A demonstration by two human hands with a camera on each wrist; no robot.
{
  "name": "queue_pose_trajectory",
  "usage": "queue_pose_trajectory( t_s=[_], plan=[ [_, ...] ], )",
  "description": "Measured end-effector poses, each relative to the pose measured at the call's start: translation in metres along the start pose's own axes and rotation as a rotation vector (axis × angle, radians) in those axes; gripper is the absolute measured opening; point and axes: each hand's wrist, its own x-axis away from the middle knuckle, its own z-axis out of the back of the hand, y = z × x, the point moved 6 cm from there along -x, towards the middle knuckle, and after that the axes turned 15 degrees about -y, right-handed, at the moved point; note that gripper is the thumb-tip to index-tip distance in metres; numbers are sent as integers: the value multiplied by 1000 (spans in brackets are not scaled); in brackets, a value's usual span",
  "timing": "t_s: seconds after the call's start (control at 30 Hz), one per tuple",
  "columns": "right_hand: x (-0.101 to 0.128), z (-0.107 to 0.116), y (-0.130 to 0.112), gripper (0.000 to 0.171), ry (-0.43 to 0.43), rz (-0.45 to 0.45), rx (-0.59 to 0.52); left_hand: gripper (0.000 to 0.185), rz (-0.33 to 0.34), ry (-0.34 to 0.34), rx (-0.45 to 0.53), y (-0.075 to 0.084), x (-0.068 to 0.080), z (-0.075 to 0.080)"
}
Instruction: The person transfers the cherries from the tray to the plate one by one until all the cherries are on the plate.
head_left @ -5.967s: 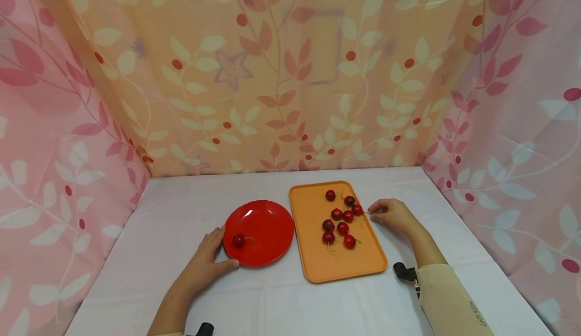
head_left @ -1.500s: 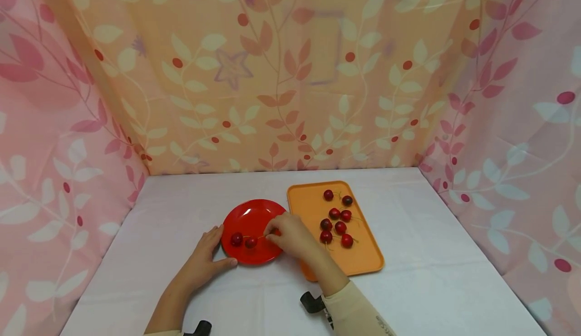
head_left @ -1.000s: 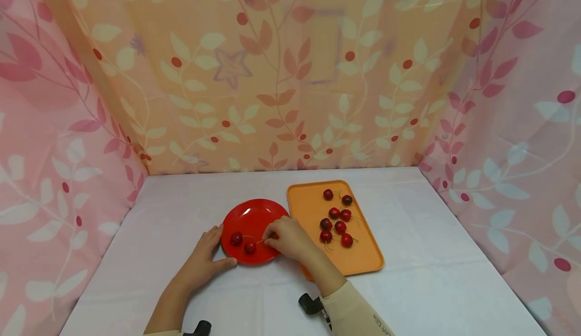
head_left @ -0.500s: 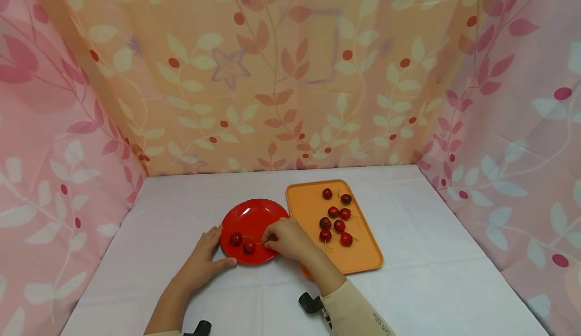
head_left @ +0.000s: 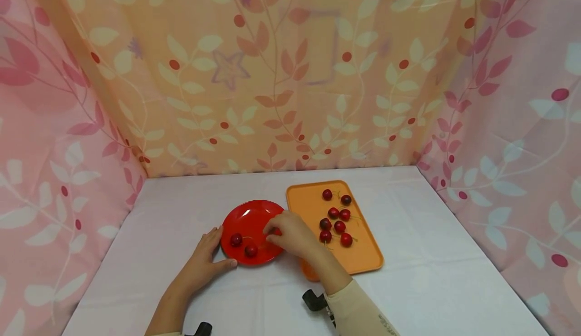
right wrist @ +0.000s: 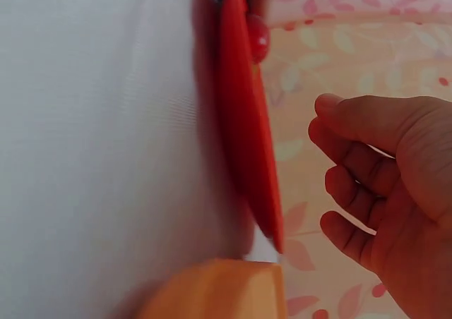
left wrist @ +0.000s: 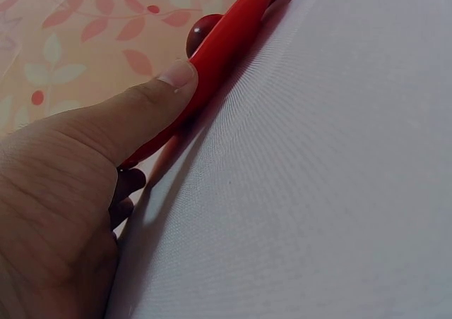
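Release seems in hand: a cherry (head_left: 251, 250) sits on the red plate (head_left: 251, 214), toward the left edge of the counter (head_left: 436, 245). The right hand (head_left: 293, 234) above has a loose, apparently empty grip (the left hand (head_left: 207, 254) lies spread against the rim). Next probably calls for another cherry (head_left: 346, 240) from the orange tray (head_left: 306, 206).

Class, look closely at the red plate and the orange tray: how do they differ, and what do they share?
Shape: the red plate is round, while the orange tray is rectangular with rounded corners.
Load: the red plate shows two cherries, while the orange tray shows eight.
Contact: the left hand touches the red plate's rim, but not the orange tray.
Shared: both rest on the white cloth.
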Motion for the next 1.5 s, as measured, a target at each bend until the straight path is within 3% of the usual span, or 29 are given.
queue_pose_trajectory(
  t_s=[0.33, 0.67, 1.07, 1.5],
  plan=[
    [27, 34, -2, 13, 54, -8, 67, 115, 15, -16, 12, -1, -5, 0],
    [66, 56, 14, 10, 140, 65, 172, 113, 3, -2, 13, -1, 0, -1],
    [98, 55, 46, 11, 214, 135, 198, 113, 0, -2, 6, -1, -1, -1],
    [123, 47, 78, 15, 227, 21, 131, 114, 34, -20, 11, -2, -2, -1]
  ],
)
